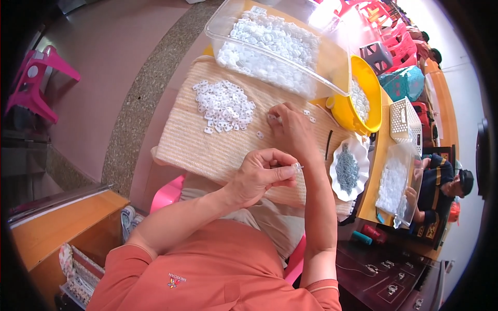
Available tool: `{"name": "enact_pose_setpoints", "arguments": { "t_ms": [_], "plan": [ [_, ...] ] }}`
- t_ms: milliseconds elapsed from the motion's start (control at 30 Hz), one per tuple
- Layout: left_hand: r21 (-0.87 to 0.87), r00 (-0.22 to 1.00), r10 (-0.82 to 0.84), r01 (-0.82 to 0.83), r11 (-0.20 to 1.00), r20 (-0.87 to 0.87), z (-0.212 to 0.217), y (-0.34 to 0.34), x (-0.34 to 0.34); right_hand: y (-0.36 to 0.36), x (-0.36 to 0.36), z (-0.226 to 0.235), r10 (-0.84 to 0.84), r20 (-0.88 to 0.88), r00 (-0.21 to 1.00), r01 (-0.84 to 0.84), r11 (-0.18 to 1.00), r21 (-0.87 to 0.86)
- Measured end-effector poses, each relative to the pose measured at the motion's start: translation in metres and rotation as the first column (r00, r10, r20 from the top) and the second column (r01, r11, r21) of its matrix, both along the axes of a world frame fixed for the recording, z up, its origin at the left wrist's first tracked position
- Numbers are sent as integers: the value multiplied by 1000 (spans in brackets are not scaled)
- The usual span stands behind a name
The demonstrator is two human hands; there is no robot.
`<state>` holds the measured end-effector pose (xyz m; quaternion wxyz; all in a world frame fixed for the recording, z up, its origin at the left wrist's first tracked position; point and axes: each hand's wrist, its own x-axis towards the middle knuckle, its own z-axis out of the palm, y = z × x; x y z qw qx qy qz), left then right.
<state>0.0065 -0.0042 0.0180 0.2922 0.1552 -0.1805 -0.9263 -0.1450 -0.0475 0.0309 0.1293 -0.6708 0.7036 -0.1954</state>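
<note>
My left hand (264, 175) is closed in a pinch around a small clear plastic piece (296, 167), from which a thin metal pin seems to stick out. Farther forward, my right hand (293, 124) rests on the striped cloth (181, 132) with its fingers curled down around a small white plastic piece (279, 119). A few similar pieces lie just right of those fingers, and a single one (260, 135) lies to their left. Beyond it spreads a heap of white plastic plates with holes (224, 106).
Behind the cloth stands a clear bin (332, 85) of white parts. To the right are a yellow basket (377, 116), a white scalloped dish (364, 155) of metal pins, a black stick (329, 145) and a white perforated basket (398, 122). Another person (441, 179) sits at far right.
</note>
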Motion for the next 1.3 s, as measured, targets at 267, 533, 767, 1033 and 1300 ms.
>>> {"name": "enact_pose_setpoints", "arguments": {
  "t_ms": [267, 533, 767, 1033, 1300],
  "plan": [
    [-5, 999, 18, -17, 1000, 36, 0, 0, -2, 23, -19, -5, -36, 223, 974, 35, 999, 11],
    [3, 996, 26, -26, 1000, 85, -1, 0, -2, 83, -35, -7, -219, 737, 640, 182, 974, 132],
    [-13, 991, 29, -28, 1000, 129, -5, 1, -4, 116, -40, -17, -246, 764, 596, 204, 967, 152],
    [-1, 987, 9, -9, 1000, 160, -8, 2, -7, 122, -37, -19, -242, 811, 532, 226, 964, 139],
    [12, 983, -17, 15, 1000, 182, -11, 1, -7, 124, -34, -28, -218, 886, 408, 240, 962, 126]
  ]
}}
